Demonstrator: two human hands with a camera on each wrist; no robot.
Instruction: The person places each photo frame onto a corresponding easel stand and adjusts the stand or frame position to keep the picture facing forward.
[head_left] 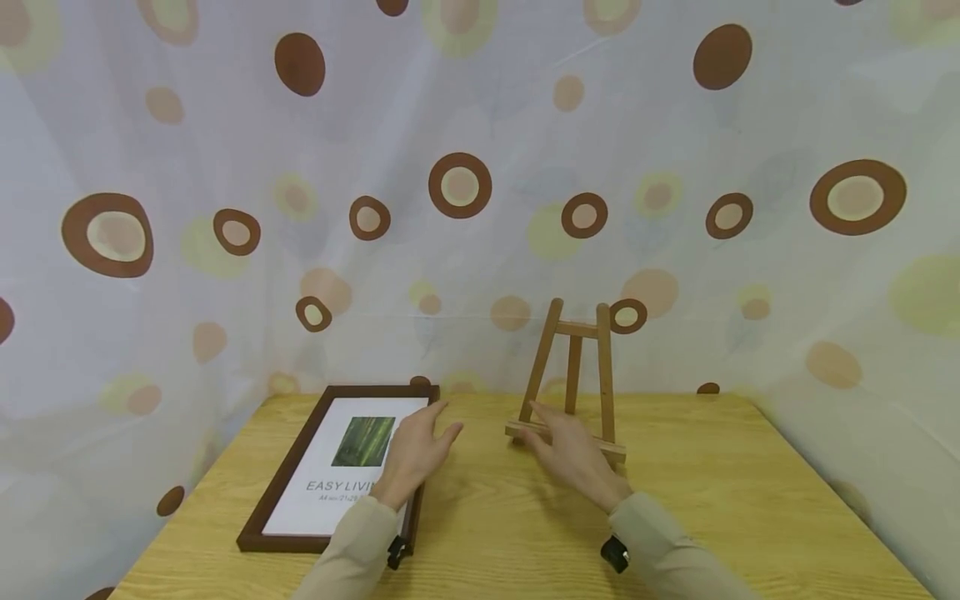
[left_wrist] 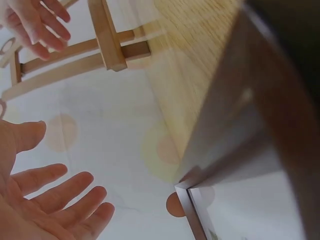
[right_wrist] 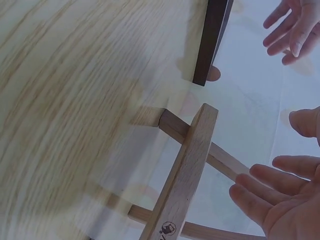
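Hovering over the right side of the frame [head_left: 318, 458], the left hand [head_left: 415, 454] slants inward and toward the far side, thumb spread from parted fingers, its grip relaxed and empty. The frame lies on the left of the counter [head_left: 480, 533]. The right hand [head_left: 576, 457] angles left at the near ledge of the easel [head_left: 573, 375], which stands right of centre; its grip is loose too, holding nothing. Whether its fingertips touch the wood, I cannot tell. Beige sleeves [head_left: 352, 546] cover both forearms.
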